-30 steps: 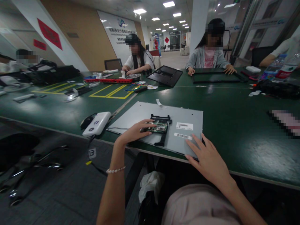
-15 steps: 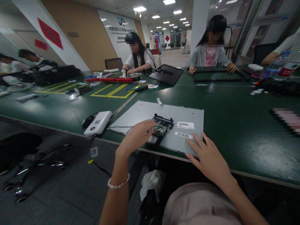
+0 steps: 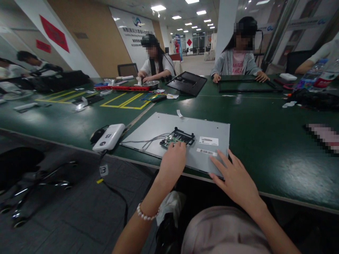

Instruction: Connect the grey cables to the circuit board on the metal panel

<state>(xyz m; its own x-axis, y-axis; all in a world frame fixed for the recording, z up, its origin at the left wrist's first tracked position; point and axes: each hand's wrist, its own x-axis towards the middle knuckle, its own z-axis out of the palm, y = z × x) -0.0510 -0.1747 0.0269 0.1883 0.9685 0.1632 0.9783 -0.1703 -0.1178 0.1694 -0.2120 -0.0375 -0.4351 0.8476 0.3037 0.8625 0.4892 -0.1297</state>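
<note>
A flat grey metal-backed display panel [image 3: 148, 125] lies on the table in front of me, with two white labels near its right side. On it sits a green circuit board [image 3: 168, 140] in a black plastic bracket [image 3: 182, 133], and thin grey cables run from the board to the left. My left hand [image 3: 173, 160] has its bent fingers closed over the near edge of the board; the thumb is hidden. My right hand [image 3: 235, 174] rests with spread fingers on the panel's near right corner.
Left of the panel lies a white power bank [image 3: 109, 137] with a black cable hanging off the edge. A white paper scrap [image 3: 179, 113] touches the panel's far edge. Across the green table [image 3: 254, 116] two people work, near a black cover [image 3: 186, 84] and a black frame [image 3: 249, 91].
My left hand has moved right and toward me, from above the board's left side to its near edge. The cables and the board's left part are now uncovered. My right hand stays put.
</note>
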